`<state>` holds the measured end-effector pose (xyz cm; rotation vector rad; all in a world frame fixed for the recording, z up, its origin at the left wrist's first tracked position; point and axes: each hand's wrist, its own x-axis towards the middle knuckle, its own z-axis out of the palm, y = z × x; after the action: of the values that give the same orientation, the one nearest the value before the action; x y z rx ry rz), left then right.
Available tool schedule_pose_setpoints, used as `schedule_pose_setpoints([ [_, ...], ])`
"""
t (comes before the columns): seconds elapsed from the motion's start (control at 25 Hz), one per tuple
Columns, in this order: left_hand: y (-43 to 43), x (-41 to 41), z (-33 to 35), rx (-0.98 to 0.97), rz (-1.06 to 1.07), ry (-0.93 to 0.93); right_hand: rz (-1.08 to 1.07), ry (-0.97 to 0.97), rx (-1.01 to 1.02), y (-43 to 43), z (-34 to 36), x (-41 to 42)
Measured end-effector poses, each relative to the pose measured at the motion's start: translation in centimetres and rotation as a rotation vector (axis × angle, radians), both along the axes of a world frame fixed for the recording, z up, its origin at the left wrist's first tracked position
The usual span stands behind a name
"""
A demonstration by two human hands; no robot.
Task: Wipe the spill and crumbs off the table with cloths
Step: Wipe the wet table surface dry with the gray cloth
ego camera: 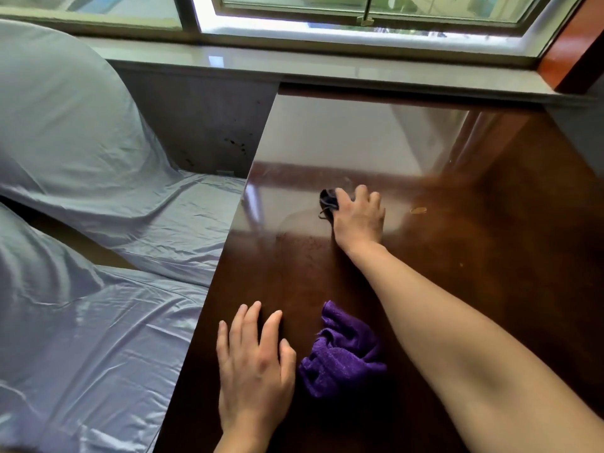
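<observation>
wiping half done, crumbs still on the right

table (pixel 327 276) is showing as a dark glossy wooden top under a window, with a bed in pale satin sheets just beside its left edge. the right hand (pixel 359 217) is reaching to the middle of the top, its fingers curling closed around a small dark cloth (pixel 327 201) and pressing it onto the wood. faint streaks are showing around it, so by my reading the spill there is being worked now. a tan crumb (pixel 418 210) is lying to the right of that hand, apart from it, and a smaller speck nearer the camera; these are still waiting, as far as i can judge. the left hand (pixel 253 358) is lying flat and spread on the near edge, holding nothing. a purple cloth (pixel 341 351) is sitting bunched just beside it, untouched, looking soft, thick and fuzzy.
</observation>
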<state>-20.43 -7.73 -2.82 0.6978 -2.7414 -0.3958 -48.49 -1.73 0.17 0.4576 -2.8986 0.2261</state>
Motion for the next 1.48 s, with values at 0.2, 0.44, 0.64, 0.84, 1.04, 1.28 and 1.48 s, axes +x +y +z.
schedule_pose_setpoints([
  [0.2,0.3,0.2,1.8,0.075,0.02,0.032,0.501,-0.142,-0.012,-4.1,0.9,8.6],
  [0.44,-1.0,4.3,4.9,0.287,0.053,0.27,0.642,-0.105,0.163,-3.3,2.1,13.2],
  [0.64,-2.6,11.5,5.2,0.179,-0.084,0.043,0.449,-0.077,0.148,-3.0,2.8,18.0],
  [0.84,-0.9,16.9,3.8,0.162,-0.126,-0.064,0.638,-0.08,0.01,2.8,2.3,32.2],
  [1.04,0.4,19.3,3.4,0.168,-0.146,-0.061,0.64,-0.134,0.022,7.9,1.8,36.2],
  [1.28,0.7,19.2,2.6,0.107,-0.163,-0.095,0.298,-0.135,0.008,0.1,3.2,32.0],
  [1.48,1.0,19.6,1.6,0.021,-0.219,-0.08,0.464,0.004,-0.067,13.2,-0.3,40.7],
])
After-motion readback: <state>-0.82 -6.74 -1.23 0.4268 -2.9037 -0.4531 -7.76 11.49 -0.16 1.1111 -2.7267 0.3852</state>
